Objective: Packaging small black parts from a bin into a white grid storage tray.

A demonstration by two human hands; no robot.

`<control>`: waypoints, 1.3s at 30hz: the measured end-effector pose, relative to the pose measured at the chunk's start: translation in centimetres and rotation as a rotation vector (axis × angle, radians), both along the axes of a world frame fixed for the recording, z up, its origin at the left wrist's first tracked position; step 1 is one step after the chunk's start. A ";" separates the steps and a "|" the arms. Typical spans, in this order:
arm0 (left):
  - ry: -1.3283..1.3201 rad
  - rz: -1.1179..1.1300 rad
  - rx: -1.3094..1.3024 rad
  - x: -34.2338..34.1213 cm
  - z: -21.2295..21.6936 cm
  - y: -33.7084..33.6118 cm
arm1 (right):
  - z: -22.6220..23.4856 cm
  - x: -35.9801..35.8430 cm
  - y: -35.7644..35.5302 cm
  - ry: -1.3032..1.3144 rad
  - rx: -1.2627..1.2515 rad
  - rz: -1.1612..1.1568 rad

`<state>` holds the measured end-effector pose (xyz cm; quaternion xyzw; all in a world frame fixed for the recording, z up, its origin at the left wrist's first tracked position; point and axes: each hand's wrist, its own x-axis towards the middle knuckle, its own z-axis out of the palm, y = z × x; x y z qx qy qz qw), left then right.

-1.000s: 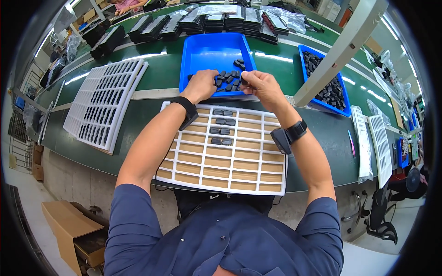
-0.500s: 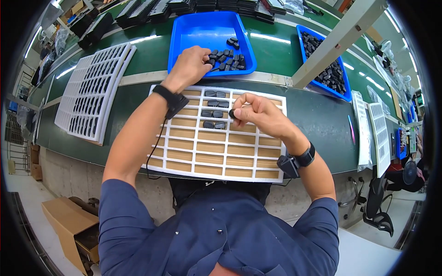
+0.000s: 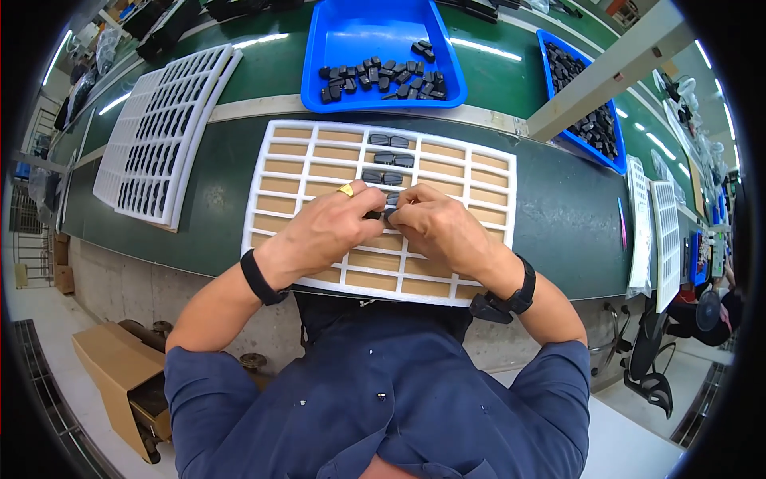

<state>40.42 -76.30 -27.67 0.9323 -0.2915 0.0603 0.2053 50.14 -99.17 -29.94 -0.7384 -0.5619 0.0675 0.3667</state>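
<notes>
A white foam grid tray (image 3: 465, 172) with a brown cardboard bottom lies on the green bench in front of me. Small black plastic pieces (image 3: 392, 159) sit in pairs in one column of its cells. Both of my hands are over that column, close together. My left hand (image 3: 329, 225), with a yellow ring on a finger, pinches a black piece (image 3: 373, 215) mostly hidden by the fingers. My right hand (image 3: 447, 231) grips another black piece (image 3: 389, 214) at its fingertips, right beside the first. Whether these two pieces touch the cell bottom cannot be made out.
Behind the tray stands a blue bin (image 3: 371, 36) with loose black pieces. A second blue bin (image 3: 621, 160), fuller, is at right behind a metal post (image 3: 610, 72). Filled white grid trays (image 3: 163, 132) lean at left. More white trays (image 3: 664, 239) lie at the right edge.
My left hand has come from the blue bin down to the tray, with a black piece. My right hand has moved slightly left and down to meet it. The view has shifted a little.
</notes>
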 end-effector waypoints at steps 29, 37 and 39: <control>0.058 0.110 -0.086 0.4 -1.6 0.5 | -0.5 -0.3 0.6 -0.022 -0.050 -0.118; -0.004 0.058 -0.005 -0.2 -1.4 0.8 | -0.3 -0.2 0.5 -0.033 -0.042 -0.101; -0.030 0.056 0.088 -0.3 -1.1 0.7 | 0.1 0.0 0.5 -0.044 -0.042 -0.094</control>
